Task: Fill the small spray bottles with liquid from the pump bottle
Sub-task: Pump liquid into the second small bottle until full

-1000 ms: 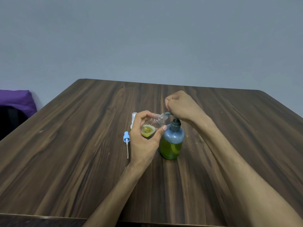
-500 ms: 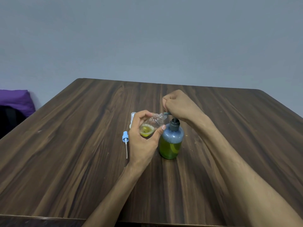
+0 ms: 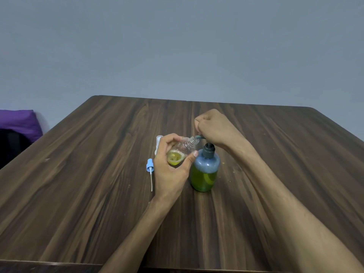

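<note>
Spray bottle (image 3: pixel 182 149), tilted, is pinched in the left hand (image 3: pixel 171 170) grip so its mouth meets the spout; right hand (image 3: pixel 214 129), fingers curled, presses the pump bottle (image 3: pixel 204 172) head on the desk (image 3: pixel 78 194). Blue sprayer cap (image 3: pixel 150 166) lies aside.

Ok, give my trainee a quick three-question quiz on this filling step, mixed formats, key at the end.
1. True or false: the small clear bottle stands upright on the table.
2. Which hand is on the pump head of the pump bottle? A) left hand B) right hand C) neither
3. Fill in: the blue spray cap with dip tube lies on the table on the ______ side of the left hand.

Key:
1. False; the left hand holds it tilted, its neck at the pump spout.
2. B; the right hand is curled over the pump head.
3. Left.
</note>
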Motion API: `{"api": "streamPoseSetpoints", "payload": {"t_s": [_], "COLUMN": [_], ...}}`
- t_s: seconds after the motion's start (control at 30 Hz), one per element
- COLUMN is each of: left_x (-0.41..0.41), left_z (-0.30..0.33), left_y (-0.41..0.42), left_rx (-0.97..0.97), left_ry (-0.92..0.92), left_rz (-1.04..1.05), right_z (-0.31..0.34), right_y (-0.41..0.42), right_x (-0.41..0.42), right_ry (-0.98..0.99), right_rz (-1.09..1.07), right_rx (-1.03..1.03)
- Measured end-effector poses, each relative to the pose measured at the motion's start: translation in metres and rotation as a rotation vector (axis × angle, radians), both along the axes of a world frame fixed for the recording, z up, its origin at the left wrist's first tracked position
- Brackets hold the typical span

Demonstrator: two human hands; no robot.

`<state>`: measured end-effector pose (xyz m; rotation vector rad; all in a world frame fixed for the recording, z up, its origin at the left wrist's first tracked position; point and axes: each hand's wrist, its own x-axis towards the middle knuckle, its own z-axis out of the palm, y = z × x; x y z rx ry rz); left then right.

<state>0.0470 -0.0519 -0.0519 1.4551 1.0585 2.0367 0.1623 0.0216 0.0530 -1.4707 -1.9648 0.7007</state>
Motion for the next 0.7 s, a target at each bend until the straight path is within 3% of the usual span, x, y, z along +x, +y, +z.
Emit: {"api": "streamPoseSetpoints", "payload": {"t_s": [0.43,0.7], "left_x": [0.0,0.0], "left_z": [-0.002,-0.003], "left_y": [0.004,0.005], "left_rx": [-0.017,-0.008], "left_ry": [-0.009,-0.015], "left_rz": [0.008,0.006], "right_z": [-0.002,-0.01], "right_y": [0.006,0.009], "right_x": [-0.006,-0.003], "right_ry": [-0.085,-0.02], "right_rz": [0.013,0.019], "right_rx": [-0.05,-0.081]}}
